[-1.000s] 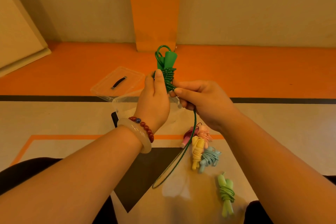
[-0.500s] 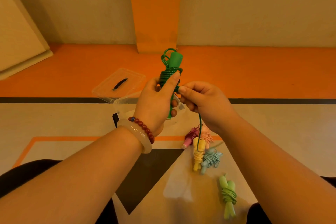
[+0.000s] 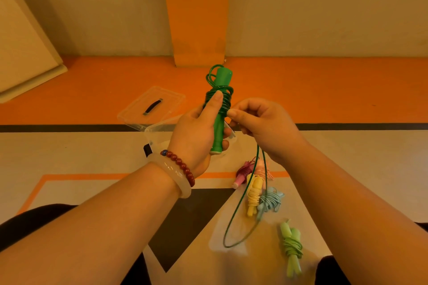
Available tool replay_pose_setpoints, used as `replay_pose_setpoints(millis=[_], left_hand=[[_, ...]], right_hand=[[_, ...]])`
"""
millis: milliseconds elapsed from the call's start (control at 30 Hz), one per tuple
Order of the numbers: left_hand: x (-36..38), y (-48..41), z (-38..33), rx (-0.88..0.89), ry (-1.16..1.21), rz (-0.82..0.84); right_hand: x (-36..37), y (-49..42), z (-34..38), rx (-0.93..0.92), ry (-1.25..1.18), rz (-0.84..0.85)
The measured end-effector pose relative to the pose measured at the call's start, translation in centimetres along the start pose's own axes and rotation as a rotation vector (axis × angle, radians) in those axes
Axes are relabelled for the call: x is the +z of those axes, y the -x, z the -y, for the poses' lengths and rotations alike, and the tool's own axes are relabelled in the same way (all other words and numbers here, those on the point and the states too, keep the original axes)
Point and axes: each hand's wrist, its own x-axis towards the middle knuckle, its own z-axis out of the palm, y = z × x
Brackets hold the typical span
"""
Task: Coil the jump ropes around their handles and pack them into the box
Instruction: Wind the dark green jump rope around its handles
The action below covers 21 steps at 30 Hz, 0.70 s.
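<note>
Fingers (image 3: pixel 215 102): L hand (image 3: pixel 194 132) grips 1 green rope (image 3: pixel 218 129), R hand (image 3: pixel 266 127) pinches it, 5 bundles (image 3: pixel 253 192)

Below the right hand's (image 3: pixel 266 127) fingers, the pinched green cord (image 3: pixel 236 215) hangs in a loop above four coiled ropes (image 3: pixel 253 194) on the floor (image 3: pixel 81 152). Beyond the left hand's (image 3: pixel 196 132) fingers, which grip the green handles (image 3: pixel 218 122), sits the clear box (image 3: pixel 152 133). Its lid (image 3: pixel 150 104) lies farther left. Left of those fingers the floor is open.
</note>
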Motion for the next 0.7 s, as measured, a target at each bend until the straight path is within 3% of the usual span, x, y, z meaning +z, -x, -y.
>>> replay_pose_setpoints(millis=[367, 700], left_hand=[[0.32, 0.0, 0.06, -0.042, 0.073, 0.086], [0.17, 0.32, 0.35, 0.051, -0.2, 0.01]], right_hand=[[-0.38, -0.03, -0.34, 0.137, -0.228, 0.02], [-0.49, -0.26, -0.32, 0.176, -0.277, -0.035]])
